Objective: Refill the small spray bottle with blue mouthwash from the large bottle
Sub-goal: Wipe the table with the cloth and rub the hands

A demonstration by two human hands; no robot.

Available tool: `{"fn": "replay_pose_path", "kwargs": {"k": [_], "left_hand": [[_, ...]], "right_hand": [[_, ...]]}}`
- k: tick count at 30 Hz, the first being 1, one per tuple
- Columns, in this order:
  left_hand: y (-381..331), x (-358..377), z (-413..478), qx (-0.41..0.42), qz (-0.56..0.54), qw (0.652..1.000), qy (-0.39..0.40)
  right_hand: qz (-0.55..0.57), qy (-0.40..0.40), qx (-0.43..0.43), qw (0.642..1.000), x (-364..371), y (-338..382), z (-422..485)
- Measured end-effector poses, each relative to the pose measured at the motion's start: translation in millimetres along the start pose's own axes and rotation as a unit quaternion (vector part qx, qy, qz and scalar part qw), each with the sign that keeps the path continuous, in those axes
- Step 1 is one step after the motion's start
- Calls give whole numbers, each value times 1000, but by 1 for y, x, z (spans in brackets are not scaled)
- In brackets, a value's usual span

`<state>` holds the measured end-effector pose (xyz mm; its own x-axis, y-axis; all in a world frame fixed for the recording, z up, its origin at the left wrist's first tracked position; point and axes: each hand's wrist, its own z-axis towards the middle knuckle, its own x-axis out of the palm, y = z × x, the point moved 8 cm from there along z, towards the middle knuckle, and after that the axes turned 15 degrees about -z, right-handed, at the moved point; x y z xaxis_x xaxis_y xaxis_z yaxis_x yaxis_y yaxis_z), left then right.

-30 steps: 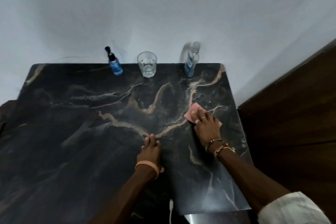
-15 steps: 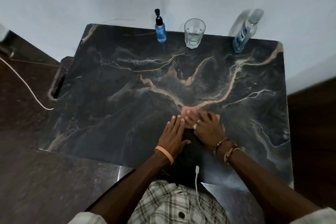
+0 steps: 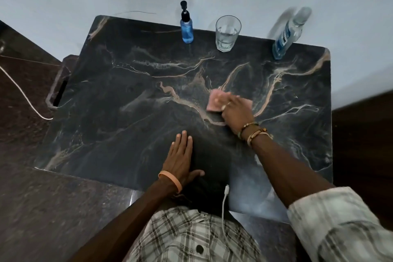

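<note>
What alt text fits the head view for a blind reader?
A right hand presses a pink cloth on a dark marble table; the left hand lies flat. A small spray bottle, a glass and a large bottle stand at its far edge.

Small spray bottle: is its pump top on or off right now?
On. The small spray bottle stands upright with its black pump top seated on the neck.

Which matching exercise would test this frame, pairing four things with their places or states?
1 small spray bottle
2 glass
3 large bottle
4 pink cloth

A pressed under the right hand
B back edge of the table, far right
C between the two bottles
D black pump top, blue liquid

Pairs: 1-D; 2-C; 3-B; 4-A
</note>
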<state>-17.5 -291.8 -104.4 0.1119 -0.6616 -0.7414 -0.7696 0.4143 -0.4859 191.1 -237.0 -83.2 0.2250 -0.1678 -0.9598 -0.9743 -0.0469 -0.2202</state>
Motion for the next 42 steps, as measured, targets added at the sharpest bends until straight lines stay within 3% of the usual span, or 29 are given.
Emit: {"fn": "replay_pose_path", "kwargs": {"k": [2, 4, 6, 8, 10, 11, 13, 16, 18, 20, 21, 24, 25, 26, 28, 29, 30, 32, 34, 35, 36, 38, 39, 40, 42], "left_hand": [[-15, -6, 11, 15, 0, 1000, 6], [-32, -9, 26, 26, 1, 1000, 16], [-49, -9, 43, 29, 9, 999, 27], [-64, -4, 62, 40, 25, 997, 55], [-76, 5, 73, 51, 53, 994, 80], [-77, 7, 75, 49, 67, 993, 85], [-77, 12, 76, 43, 78, 992, 87], [-74, 15, 79, 35, 69, 993, 84], [-70, 14, 78, 26, 67, 993, 93], [-70, 16, 79, 17, 65, 993, 98], [-70, 16, 80, 16, 64, 993, 97], [-72, 16, 84, 17, 59, 994, 94], [-73, 16, 84, 15, 55, 994, 93], [-75, 16, 85, 15, 52, 994, 92], [-79, 11, 84, 14, 51, 995, 88], [-81, 8, 82, 14, 51, 995, 85], [-82, 5, 81, 15, 50, 995, 83], [-85, 3, 80, 23, 45, 995, 85], [-82, 3, 78, 23, 30, 996, 81], [-82, 4, 78, 26, 29, 996, 79], [-82, 5, 79, 31, 30, 996, 81], [-80, 6, 79, 34, 26, 996, 82], [-79, 5, 78, 36, 23, 996, 78], [-80, 5, 77, 42, 25, 996, 75], [-82, 6, 76, 51, 37, 995, 80]], "right_hand": [[97, 46, 162, 981, 10, -36, -8], [129, 52, 204, 969, 14, -25, -35], [96, 33, 104, 989, 12, 23, -73], [56, 17, -72, 996, 12, 56, -115], [42, 13, -178, 983, 18, 29, -125], [34, 7, -188, 981, 21, 5, -119], [42, 10, -106, 993, 29, -67, -87], [50, 33, 106, 993, 42, -176, -34], [89, 51, 271, 957, 40, -200, -13], [108, 36, 321, 940, 39, -179, -3], [114, 22, 279, 953, 39, -157, -1], [89, 0, 40, 995, 38, -122, -17], [90, -2, 26, 996, 40, -139, -19], [96, -8, 75, 992, 42, -165, -23], [120, 2, 259, 958, 44, -212, -39], [123, 22, 300, 946, 44, -206, -49], [119, 41, 264, 956, 41, -180, -55], [145, 51, 72, 985, 38, -93, -86], [145, 51, -107, 982, 37, -35, -146], [131, 49, -105, 985, 41, -33, -171], [125, 43, -27, 991, 44, -46, -189], [172, 55, 197, 964, 50, -61, -224], [184, 49, 237, 953, 47, -43, -235], [176, 25, 187, 966, 40, -11, -240], [160, 5, 4, 987, 35, 46, -253]]}}
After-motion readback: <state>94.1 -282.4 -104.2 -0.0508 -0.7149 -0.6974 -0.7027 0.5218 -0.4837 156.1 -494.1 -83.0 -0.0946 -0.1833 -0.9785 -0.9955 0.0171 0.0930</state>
